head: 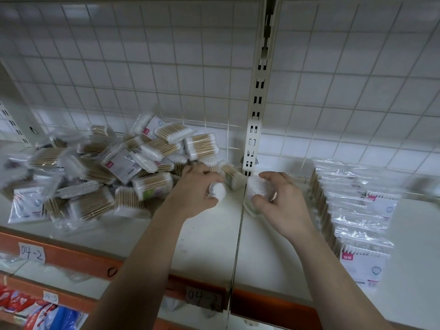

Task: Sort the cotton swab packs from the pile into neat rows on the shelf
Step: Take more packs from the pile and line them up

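Observation:
A loose pile of cotton swab packs (100, 172) covers the left part of the white shelf (209, 239). At the pile's right edge my left hand (197, 189) grips one pack (217, 190), its white swab end showing below my fingers. My right hand (278, 198) holds another pack (257, 188) just right of the shelf seam, fingers curled round it. One more pack (232, 176) lies between my two hands. A neat row of upright packs (352, 210) runs front to back on the right.
A wire grid back panel (166, 67) and a slotted upright post (257, 98) stand behind the shelf. An orange front rail (71, 256) carries paper labels reading 04-2. Red and blue packaged goods (35, 310) lie on the lower shelf at bottom left.

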`<action>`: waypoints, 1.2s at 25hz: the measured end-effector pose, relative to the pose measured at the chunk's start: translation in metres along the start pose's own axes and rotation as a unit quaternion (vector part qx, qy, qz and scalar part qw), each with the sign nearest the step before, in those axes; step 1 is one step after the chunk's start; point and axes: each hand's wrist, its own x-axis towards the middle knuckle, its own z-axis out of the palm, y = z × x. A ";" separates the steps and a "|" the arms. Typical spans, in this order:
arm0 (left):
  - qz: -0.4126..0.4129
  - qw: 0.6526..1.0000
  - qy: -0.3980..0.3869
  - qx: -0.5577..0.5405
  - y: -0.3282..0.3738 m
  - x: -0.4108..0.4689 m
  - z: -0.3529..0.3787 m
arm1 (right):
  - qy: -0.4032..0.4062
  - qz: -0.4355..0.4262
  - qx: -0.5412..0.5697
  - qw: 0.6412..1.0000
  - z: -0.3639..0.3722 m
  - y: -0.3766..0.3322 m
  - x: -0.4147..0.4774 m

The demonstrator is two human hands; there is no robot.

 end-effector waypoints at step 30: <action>-0.011 0.986 0.125 -0.106 0.041 -0.009 -0.015 | 0.018 -0.037 0.098 0.994 -0.040 -0.022 -0.019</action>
